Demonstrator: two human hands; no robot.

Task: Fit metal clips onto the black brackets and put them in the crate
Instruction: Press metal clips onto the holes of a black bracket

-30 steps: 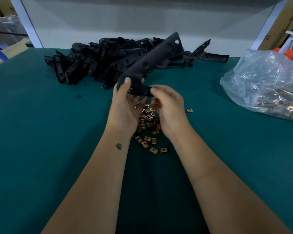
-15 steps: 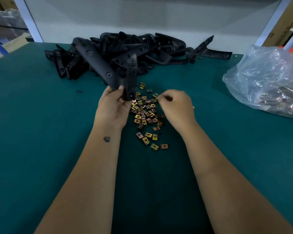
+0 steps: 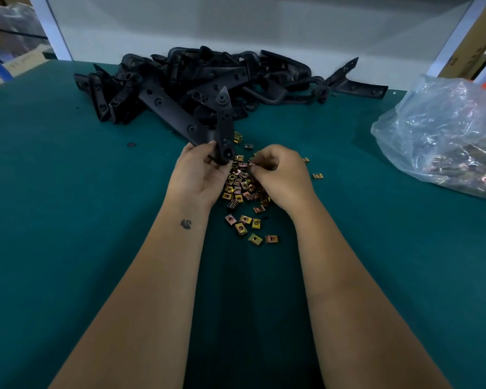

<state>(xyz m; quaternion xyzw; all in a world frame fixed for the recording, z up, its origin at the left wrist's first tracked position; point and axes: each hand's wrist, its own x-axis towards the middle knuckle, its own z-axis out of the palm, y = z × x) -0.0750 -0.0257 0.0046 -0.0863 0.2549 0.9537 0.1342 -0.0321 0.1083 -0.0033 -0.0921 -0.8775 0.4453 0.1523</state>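
Both forearms are bare up to the frame edge; no sleeve, glove, watch or ring is seen. The left hand [image 3: 198, 175] has a small dark mark [image 3: 186, 223] below the wrist, apparently a swan-shaped tattoo. The right hand [image 3: 282, 175] carries no markings.

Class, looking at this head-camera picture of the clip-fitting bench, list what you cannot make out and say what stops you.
- Crate: nowhere in the head view, outside the frame.
- Right hand: whether its curled fingers already pinch a clip; they hide their own tips over the loose clips.
- Plastic bag: cut off by the right edge; crinkled film blurs its contents.
- Pile of brackets: the count, since they overlap.
- Held bracket, gripped by the left hand: its lower end is covered.
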